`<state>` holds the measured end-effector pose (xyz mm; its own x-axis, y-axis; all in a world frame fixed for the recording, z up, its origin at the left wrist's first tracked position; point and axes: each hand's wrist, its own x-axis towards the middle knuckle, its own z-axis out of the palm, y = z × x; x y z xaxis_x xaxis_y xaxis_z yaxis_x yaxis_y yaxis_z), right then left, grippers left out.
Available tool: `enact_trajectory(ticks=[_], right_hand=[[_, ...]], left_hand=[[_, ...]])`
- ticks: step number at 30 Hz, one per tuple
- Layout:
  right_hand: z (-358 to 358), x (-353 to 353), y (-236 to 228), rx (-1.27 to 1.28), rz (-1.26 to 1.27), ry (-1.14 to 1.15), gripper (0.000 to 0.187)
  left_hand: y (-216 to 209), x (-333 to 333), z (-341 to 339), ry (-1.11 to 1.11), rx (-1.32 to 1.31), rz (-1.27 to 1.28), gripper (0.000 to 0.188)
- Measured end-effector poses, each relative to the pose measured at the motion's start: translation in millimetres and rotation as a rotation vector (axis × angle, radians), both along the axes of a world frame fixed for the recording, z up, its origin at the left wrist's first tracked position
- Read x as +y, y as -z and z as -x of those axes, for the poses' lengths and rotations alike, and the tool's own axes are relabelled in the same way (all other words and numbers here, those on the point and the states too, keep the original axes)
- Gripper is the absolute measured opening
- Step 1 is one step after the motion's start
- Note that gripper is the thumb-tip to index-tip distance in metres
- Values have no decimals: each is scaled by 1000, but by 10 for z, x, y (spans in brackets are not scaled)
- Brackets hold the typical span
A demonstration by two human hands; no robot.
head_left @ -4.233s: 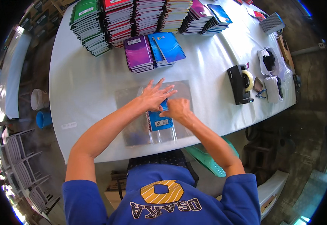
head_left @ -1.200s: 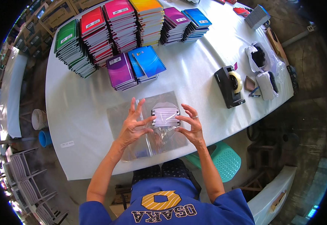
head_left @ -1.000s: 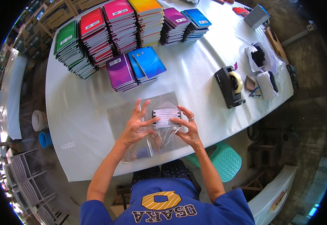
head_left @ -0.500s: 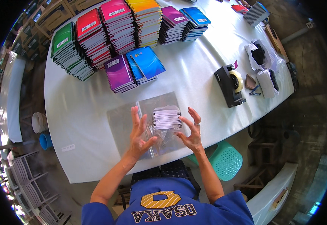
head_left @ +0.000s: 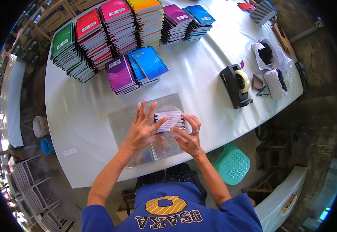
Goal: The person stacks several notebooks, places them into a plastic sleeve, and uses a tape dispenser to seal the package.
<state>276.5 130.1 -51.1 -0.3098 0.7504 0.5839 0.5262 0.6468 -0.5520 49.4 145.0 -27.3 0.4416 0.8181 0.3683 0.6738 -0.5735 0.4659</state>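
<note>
A bundle of notebooks (head_left: 168,115) stands on end in front of me, white page edges upward and dark bindings at the sides. Clear film lies around it, and a flat clear plastic bag (head_left: 124,118) spreads beneath. At the bundle's left side is my left hand (head_left: 140,129), fingers stretched and apart, its thumb and a fingertip reaching onto the top edges. My right hand (head_left: 189,138) holds the bundle's right side with bent fingers, the thumb near its lower edge. Film partly covers the contact points.
Tall stacks of coloured notebooks, including a green stack (head_left: 62,40) and a yellow stack (head_left: 147,23), stand at the back left. Nearer are a purple notebook (head_left: 120,73) and a blue notebook (head_left: 150,63). A black tape dispenser (head_left: 232,89) stands right; a green stool (head_left: 232,164) is below the table.
Both hands have closed in on the bundle from either side. My right fingers have bent onto its right side, and my left thumb has come over its top edges.
</note>
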Motion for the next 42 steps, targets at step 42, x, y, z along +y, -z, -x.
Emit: enact_trajectory(ticks=[42], right_hand=[[-165,-51,-60,259,368,80,44]], left_hand=[[232,-192,-175,-156,-425,148,72]])
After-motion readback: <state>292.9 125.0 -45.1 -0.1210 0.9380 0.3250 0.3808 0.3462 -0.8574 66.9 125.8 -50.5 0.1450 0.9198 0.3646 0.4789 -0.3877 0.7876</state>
